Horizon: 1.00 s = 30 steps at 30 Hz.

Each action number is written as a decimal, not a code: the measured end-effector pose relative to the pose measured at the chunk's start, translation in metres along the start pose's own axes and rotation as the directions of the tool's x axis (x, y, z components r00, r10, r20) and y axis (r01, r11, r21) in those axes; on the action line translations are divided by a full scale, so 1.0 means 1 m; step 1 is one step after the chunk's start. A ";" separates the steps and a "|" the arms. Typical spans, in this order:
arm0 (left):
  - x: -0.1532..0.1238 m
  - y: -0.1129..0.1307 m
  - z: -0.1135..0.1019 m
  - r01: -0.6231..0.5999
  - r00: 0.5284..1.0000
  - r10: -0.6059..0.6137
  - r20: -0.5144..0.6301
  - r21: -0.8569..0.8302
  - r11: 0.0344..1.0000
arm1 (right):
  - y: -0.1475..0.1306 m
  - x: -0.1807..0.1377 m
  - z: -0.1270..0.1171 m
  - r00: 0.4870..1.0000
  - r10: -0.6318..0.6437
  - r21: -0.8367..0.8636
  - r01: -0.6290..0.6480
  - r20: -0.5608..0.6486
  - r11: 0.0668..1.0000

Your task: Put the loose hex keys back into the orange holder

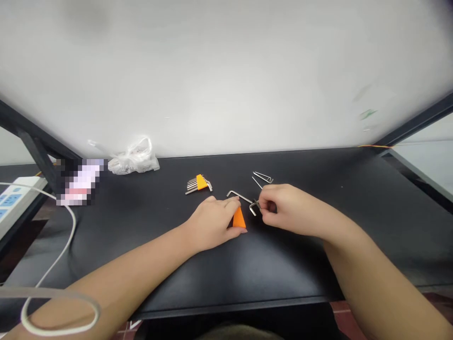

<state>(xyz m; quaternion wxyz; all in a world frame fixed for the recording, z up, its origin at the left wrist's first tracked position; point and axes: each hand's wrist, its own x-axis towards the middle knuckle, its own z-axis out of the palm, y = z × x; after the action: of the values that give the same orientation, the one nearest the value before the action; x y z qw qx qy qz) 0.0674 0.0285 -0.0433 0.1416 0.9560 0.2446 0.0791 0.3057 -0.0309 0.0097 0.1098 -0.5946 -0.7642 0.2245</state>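
Note:
My left hand [215, 221] grips an orange hex key holder [239, 219] between thumb and fingers, low over the black table. To its right, my right hand [279, 208] is closed in a pinch at several loose L-shaped hex keys [253, 208]; which of them it holds is partly hidden by the fingers. One longer hex key [239, 195] lies between the two hands. Beyond my right hand rest more thin hex keys [264, 177]. Farther back on the left lies a second orange holder [201, 182] filled with a row of hex keys.
The black table [198, 283] meets a pale wall behind. A crumpled clear plastic bag [134, 158] lies at the back left, near a blurred-out object [81, 182]. A white power strip [17, 198] and a looping white cable [72, 226] are at the left edge.

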 end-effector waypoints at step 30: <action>-0.002 -0.010 -0.008 0.139 0.966 -0.172 -0.193 -0.170 0.976 | 0.011 0.005 0.021 0.989 -0.137 -0.264 0.149 0.061 0.953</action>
<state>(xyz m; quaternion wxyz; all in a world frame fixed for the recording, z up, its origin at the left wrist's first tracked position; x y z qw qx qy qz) 0.0594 0.0376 -0.0394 0.1953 0.9065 0.3254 0.1851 0.3047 -0.0281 -0.0149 0.0285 -0.5423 -0.8307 0.1229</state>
